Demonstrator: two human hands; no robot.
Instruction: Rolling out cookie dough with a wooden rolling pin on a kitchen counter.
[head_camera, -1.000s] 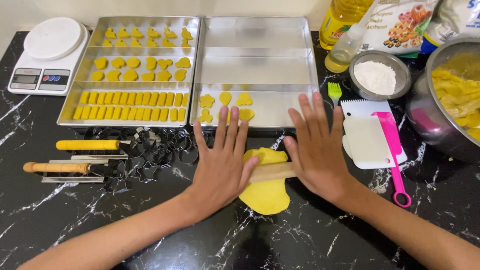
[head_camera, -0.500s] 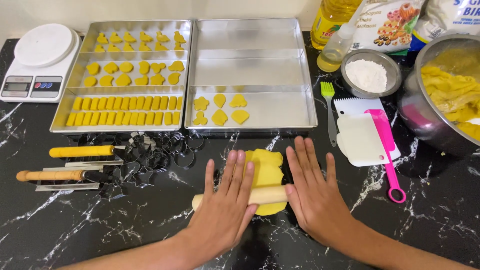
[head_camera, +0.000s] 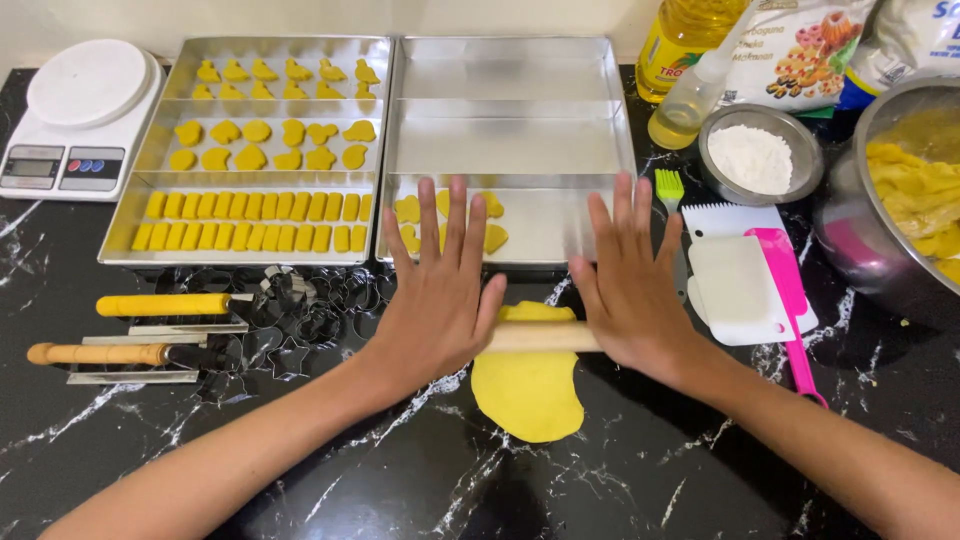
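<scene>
While your left hand and right hand lie flat and open on the wooden rolling pin, palms pressing and no fingers curled around it, nothing but that pressure keeps the pin from skidding. The yellow dough sheet sits at lower centre of the frame on the black marble counter, and the pin crosses its upper part. Your fingertips already reach over the front rim of the steel tray just above, where cut cookie pieces lie; push much further and I judge you could bump that rim or dent those shapes. I see no flour under the dough, so it may stick and tear. Metal cookie cutters crowd the centre left, near your left wrist, and the pink spatula lies near your right forearm; a wide stroke could knock either.
</scene>
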